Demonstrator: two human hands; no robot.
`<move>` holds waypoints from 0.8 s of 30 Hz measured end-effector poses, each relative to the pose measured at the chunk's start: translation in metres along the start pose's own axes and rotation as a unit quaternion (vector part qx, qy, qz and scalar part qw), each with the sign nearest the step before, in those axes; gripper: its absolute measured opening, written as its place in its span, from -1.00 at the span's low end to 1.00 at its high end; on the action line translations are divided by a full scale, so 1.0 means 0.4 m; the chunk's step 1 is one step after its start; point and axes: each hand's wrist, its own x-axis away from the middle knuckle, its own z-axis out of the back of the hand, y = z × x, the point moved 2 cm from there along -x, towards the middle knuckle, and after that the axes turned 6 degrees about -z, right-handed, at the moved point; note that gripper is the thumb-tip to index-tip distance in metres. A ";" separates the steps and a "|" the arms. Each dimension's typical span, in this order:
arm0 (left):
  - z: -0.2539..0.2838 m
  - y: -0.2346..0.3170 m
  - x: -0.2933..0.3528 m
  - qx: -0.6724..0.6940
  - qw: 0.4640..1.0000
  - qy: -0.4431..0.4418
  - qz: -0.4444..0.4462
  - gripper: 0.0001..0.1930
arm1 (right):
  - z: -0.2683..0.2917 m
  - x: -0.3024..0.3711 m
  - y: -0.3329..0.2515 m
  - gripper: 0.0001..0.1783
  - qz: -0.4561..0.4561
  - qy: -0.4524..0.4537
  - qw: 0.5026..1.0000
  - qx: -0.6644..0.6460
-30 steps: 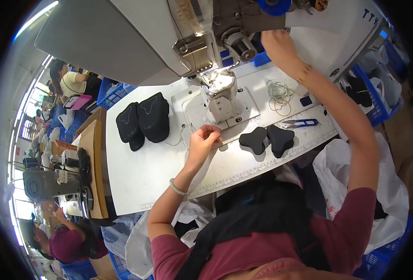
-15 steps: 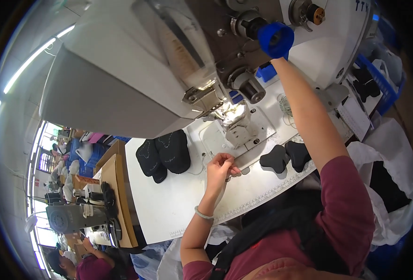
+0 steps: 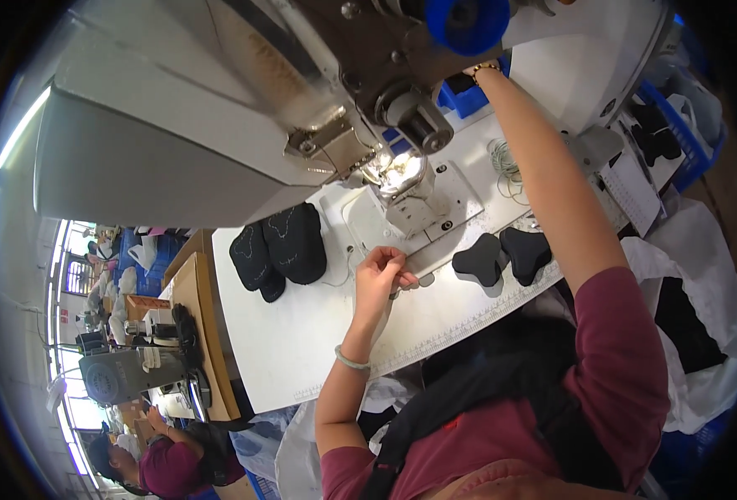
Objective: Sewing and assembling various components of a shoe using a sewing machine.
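At the far right of the sewing machine's head, the right hand reaches to a blue bin showing something dark inside; its grip is hidden, so I cannot tell. The left hand, well apart, pinches thumb to fingers just before the machine; whether anything is held is unclear. Right of the machine's post lie two black pads; left of it, two stitched black pieces. Farther right, a blue crate holds plastic bags and black pieces; nearer, a white sack holds black material. A paper sheet right of the machine bears unreadable print.
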 end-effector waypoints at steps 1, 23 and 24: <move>-0.002 0.004 -0.001 0.001 1.000 -0.002 0.005 -0.85 | 0.015 0.015 0.009 -0.62 0.070 0.102 0.992 0.037; -0.206 0.049 -0.027 -0.426 0.875 -0.138 -0.184 -0.35 | 0.399 0.785 0.232 -0.52 0.201 -0.452 0.844 0.207; -0.208 0.060 -0.029 -0.417 0.887 -0.149 -0.132 -0.34 | 0.379 0.762 0.255 -0.58 0.293 -0.305 0.896 0.139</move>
